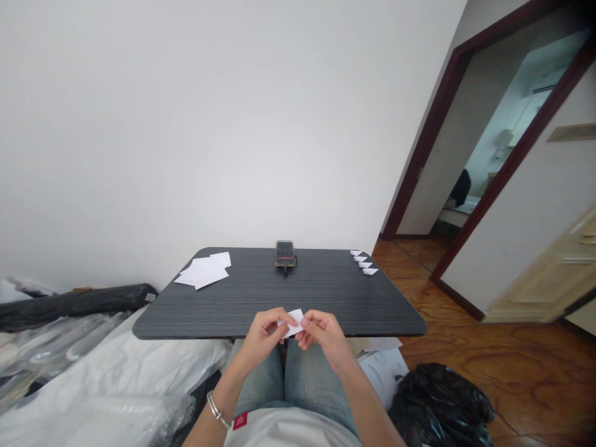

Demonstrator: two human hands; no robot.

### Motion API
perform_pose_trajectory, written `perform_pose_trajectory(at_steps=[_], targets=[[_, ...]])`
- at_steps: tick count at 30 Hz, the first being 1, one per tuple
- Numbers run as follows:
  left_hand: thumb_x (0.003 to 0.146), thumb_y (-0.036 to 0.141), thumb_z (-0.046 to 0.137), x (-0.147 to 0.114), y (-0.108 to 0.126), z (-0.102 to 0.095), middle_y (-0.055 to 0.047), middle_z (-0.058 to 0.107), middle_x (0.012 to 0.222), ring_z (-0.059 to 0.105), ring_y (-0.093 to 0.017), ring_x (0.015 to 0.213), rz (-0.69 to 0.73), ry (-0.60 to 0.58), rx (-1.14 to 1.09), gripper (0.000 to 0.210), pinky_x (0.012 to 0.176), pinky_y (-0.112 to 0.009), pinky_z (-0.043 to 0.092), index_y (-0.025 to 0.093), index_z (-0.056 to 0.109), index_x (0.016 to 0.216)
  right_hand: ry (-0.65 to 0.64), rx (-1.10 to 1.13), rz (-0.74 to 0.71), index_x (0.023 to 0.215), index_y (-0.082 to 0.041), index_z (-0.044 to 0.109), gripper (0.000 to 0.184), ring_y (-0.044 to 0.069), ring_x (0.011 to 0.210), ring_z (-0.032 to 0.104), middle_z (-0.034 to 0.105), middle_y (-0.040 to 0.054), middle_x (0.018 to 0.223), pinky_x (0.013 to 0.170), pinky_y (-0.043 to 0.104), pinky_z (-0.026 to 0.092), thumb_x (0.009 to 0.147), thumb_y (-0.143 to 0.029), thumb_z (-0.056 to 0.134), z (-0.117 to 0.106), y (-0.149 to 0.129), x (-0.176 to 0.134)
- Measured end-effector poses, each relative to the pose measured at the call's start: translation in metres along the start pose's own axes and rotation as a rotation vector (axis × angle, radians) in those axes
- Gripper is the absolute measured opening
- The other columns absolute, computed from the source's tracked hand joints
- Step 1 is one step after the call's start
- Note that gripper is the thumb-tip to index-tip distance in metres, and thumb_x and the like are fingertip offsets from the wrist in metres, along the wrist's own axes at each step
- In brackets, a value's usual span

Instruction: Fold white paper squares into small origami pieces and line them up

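A small folded piece of white paper [295, 322] is held between my two hands at the near edge of the dark table [261, 292]. My left hand [266, 332] pinches its left side, thumb on top. On the right side, the fingertips of my right hand [325, 332] are closed on the paper's edge. The exact folds are too small to make out. Several small folded white paper pieces [365, 265] lie in a row at the table's far right. Overlapping white paper sheets [205, 272] rest at the far left.
A small dark device [285, 254] on a stand is at the table's back middle, against the white wall [288, 124]. A black plastic bag [440, 403] sits on the wooden floor at the right. Wrapped white material [116, 372] lies at the left. A doorway opens at the right.
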State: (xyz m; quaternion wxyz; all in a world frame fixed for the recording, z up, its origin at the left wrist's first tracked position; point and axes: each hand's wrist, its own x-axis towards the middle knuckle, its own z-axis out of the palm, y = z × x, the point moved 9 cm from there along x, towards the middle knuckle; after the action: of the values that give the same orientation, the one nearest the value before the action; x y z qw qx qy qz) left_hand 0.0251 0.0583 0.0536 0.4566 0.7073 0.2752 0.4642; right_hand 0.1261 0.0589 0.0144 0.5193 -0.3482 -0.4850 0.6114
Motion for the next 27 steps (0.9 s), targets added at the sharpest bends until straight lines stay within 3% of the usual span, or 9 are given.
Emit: perform_pose_trajectory(at_steps=[7, 9, 13, 17, 22, 27], targets=[[0.079, 0.023, 0.051, 0.001, 0.004, 0.0, -0.002, 0.052, 0.068, 0.048, -0.01, 0.056, 0.011, -0.005, 0.077, 0.013, 0.046, -0.018, 0.042, 0.014, 0.061, 0.077, 0.015, 0.013, 0.072, 0.059, -0.011, 0.062, 0.027, 0.009, 0.04, 0.058, 0.066, 0.0039, 0.052, 0.041, 0.017, 0.046, 0.06, -0.037, 0.072, -0.002, 0.004, 0.0], [0.075, 0.022, 0.055, 0.002, -0.002, -0.006, 0.0, 0.051, 0.069, 0.048, -0.009, 0.056, -0.023, 0.082, 0.014, 0.008, 0.045, -0.017, 0.042, 0.016, 0.054, 0.08, 0.037, 0.023, 0.064, 0.057, -0.012, 0.061, 0.027, 0.009, 0.039, 0.057, 0.066, 0.0036, 0.051, 0.04, 0.016, 0.046, 0.059, -0.036, 0.073, -0.004, 0.005, 0.002], [0.071, 0.023, 0.061, 0.001, -0.012, -0.016, 0.001, 0.05, 0.073, 0.049, -0.009, 0.056, -0.076, 0.251, -0.081, 0.018, 0.046, -0.017, 0.043, 0.018, 0.044, 0.075, 0.119, 0.044, 0.017, 0.055, -0.012, 0.06, 0.027, 0.009, 0.039, 0.058, 0.067, 0.0038, 0.052, 0.041, 0.016, 0.047, 0.059, -0.036, 0.073, -0.009, 0.004, 0.004], [0.073, 0.025, 0.059, -0.003, -0.005, -0.027, -0.002, 0.052, 0.085, 0.051, -0.009, 0.06, -0.037, 0.41, -0.067, 0.017, 0.052, -0.019, 0.045, 0.017, 0.045, 0.075, 0.208, 0.048, -0.02, 0.055, -0.012, 0.06, 0.03, 0.01, 0.04, 0.058, 0.066, 0.0043, 0.051, 0.04, 0.017, 0.048, 0.057, -0.039, 0.073, -0.014, 0.001, 0.004], [0.076, 0.028, 0.056, 0.0, 0.011, -0.017, -0.004, 0.051, 0.077, 0.05, -0.013, 0.069, 0.01, 0.322, 0.094, 0.02, 0.055, -0.02, 0.042, 0.014, 0.054, 0.061, 0.242, 0.006, -0.076, 0.056, -0.013, 0.061, 0.03, 0.01, 0.04, 0.058, 0.066, 0.0034, 0.05, 0.041, 0.019, 0.049, 0.058, -0.041, 0.072, -0.013, -0.004, 0.004], [0.073, 0.031, 0.058, 0.003, -0.002, -0.011, 0.002, 0.047, 0.06, 0.045, -0.009, 0.054, -0.102, 0.3, 0.036, 0.023, 0.05, -0.019, 0.038, 0.014, 0.05, 0.061, 0.217, 0.001, -0.076, 0.058, -0.013, 0.063, 0.029, 0.011, 0.041, 0.058, 0.065, 0.0032, 0.05, 0.041, 0.02, 0.049, 0.06, -0.04, 0.071, -0.006, -0.005, 0.003]])
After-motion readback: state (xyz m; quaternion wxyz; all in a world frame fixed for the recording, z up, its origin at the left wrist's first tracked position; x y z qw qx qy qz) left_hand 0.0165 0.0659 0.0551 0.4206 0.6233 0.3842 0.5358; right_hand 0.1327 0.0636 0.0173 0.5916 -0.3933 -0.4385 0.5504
